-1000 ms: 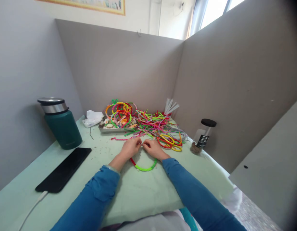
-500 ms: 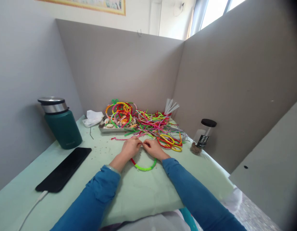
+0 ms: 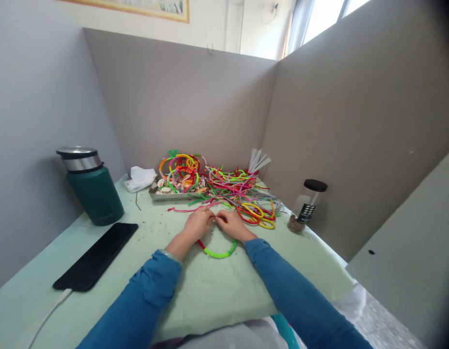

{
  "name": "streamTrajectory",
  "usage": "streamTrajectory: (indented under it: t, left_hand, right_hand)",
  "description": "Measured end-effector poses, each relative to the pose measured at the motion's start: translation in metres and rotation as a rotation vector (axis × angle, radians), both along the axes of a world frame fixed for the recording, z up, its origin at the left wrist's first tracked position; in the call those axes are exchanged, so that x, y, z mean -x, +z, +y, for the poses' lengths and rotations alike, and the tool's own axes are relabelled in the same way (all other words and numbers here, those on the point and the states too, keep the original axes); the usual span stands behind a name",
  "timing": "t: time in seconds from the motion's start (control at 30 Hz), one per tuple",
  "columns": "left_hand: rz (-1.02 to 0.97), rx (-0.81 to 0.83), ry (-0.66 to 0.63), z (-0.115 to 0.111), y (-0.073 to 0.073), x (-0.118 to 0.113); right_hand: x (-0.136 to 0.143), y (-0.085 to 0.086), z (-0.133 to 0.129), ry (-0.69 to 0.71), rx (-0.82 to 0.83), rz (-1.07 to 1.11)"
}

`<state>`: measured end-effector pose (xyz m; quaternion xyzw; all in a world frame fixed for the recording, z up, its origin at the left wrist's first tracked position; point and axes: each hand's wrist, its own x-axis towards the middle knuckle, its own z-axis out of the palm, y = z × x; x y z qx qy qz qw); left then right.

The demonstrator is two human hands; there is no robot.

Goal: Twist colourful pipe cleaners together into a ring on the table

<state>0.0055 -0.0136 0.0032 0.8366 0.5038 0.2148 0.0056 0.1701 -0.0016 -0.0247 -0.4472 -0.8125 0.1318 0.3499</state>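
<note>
A curved pipe-cleaner ring point(image 3: 220, 255), green with a red stretch at its left, hangs down between my wrists against the light green tablecloth. My left hand point(image 3: 199, 223) pinches at its far side, fingertips closed. Opposite it, my right hand point(image 3: 232, 225) is closed in a pinch too, the two sets of fingertips nearly touching. The ends of the ring are hidden under my fingers. Just beyond my right hand lie scissors with yellow handles point(image 3: 267, 224) and a red loop point(image 3: 246, 218).
A metal tray point(image 3: 173, 197) holds shells and colourful rings. Right of it is a heap of pipe cleaners point(image 3: 233, 182), with white strips point(image 3: 258, 161) behind. A green bottle point(image 3: 95, 194), a phone point(image 3: 97, 257) on a cable and tissues point(image 3: 140, 178) are leftward; a black-lidded jar point(image 3: 307, 207) stands right.
</note>
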Motion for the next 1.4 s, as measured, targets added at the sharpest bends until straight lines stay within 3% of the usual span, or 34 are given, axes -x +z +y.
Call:
streamTrajectory:
  t: [0.37,0.97,1.4]
  left_hand:
    - [-0.061,0.019,0.066,0.0008,-0.0009,0.0001]
    - [-0.020,0.029,-0.015,0.0009,0.0001,0.0011]
    - [-0.026,0.044,0.002,0.0024,-0.0013,0.0007]
  right_hand:
    - [0.0002,0.0015,-0.0004,-0.005,0.001,0.002]
    - [0.0000,0.0009,-0.0008,-0.002,-0.001,0.000]
    - [0.0005,0.0016,-0.0017,-0.003,0.000,-0.004]
